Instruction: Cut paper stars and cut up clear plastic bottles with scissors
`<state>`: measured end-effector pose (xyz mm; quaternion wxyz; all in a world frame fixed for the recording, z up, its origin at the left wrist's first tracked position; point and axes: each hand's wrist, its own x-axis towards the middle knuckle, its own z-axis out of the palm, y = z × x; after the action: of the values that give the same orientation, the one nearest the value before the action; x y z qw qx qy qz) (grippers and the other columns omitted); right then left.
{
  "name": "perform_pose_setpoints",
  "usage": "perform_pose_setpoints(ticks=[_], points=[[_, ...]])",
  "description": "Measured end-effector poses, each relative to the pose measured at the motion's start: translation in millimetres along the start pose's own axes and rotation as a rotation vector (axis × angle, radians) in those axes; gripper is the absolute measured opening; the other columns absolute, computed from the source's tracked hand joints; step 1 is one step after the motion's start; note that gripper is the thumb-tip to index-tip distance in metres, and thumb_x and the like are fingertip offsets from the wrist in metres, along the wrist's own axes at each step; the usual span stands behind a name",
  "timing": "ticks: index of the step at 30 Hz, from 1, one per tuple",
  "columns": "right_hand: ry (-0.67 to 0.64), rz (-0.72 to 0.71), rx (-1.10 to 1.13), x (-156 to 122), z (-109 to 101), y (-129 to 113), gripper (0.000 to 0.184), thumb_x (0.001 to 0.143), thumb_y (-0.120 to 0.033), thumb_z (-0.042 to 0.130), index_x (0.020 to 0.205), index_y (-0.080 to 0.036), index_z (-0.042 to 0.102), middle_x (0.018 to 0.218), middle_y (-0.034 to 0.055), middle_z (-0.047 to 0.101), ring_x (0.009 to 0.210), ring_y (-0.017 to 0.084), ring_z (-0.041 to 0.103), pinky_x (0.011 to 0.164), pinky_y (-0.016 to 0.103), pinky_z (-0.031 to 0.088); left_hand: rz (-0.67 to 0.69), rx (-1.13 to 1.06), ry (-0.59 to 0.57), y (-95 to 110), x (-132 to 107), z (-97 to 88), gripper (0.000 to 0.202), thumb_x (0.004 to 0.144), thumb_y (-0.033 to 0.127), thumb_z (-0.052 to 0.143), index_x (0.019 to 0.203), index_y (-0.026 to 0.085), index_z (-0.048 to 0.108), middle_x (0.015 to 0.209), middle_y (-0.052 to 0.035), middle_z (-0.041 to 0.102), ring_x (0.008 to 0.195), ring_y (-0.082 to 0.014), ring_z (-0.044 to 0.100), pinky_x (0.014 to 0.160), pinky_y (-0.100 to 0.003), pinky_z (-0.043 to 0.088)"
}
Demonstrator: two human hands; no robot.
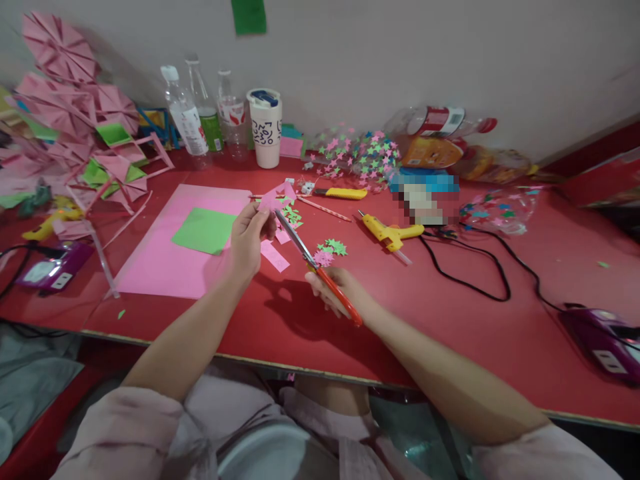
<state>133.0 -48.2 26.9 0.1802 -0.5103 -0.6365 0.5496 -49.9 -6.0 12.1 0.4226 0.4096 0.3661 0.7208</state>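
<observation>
Item 1: left hand (246, 241), thumb and fingers pinching a small pink paper piece (270, 199), held above the tabletop (450, 320).
Item 2: right hand (353, 287), curled around the red handles of the scissors (313, 261); I cannot tell from here how the fingers sit in the loops.
Item 3: blade tips, at the pink piece, just beside the left fingertips; any gap between the blades is too fine for me to make out.
Item 4: pink stars (323, 258) and green stars (335, 247), heaped together behind the scissors.
Item 5: pink strip (275, 256), lying below the left hand; green scraps (293, 215), beyond it.

Handling notes, my judgement: I would pinch well back from the cut line, turn the paper rather than the scissors, use short snips near the tips, and let offcuts drop clear of the stars.
</observation>
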Motion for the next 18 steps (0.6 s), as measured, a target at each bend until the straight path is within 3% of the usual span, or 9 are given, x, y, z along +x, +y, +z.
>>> perform_pose_setpoints(ticks=[7,18], points=[[-0.079,0.034,-0.065,5.4,-6.9,4.3,0.050,0.069,-0.068,0.060,0.061,-0.020,0.048,0.036,-0.0085,0.039,0.029,0.009,0.042,0.035,0.022,0.035,0.027,0.046,-0.021,2.0,1.5,-2.3,0.018,0.082,0.026,0.056,0.066,0.018,0.053,0.053,0.0051,0.050,0.047,-0.0037,0.044,0.045,-0.017,0.035],[-0.094,0.019,-0.068,4.4,-8.0,3.3,0.050,0.069,-0.067,0.061,0.061,-0.020,0.046,0.037,-0.0085,0.041,0.031,0.008,0.043,0.040,0.023,0.040,0.083,0.109,-0.047,1.6,2.7,-3.4,0.020,0.083,0.028,0.057,0.066,0.018,0.054,0.051,0.0053,0.051,0.044,-0.0035,0.044,0.043,-0.017,0.036]])
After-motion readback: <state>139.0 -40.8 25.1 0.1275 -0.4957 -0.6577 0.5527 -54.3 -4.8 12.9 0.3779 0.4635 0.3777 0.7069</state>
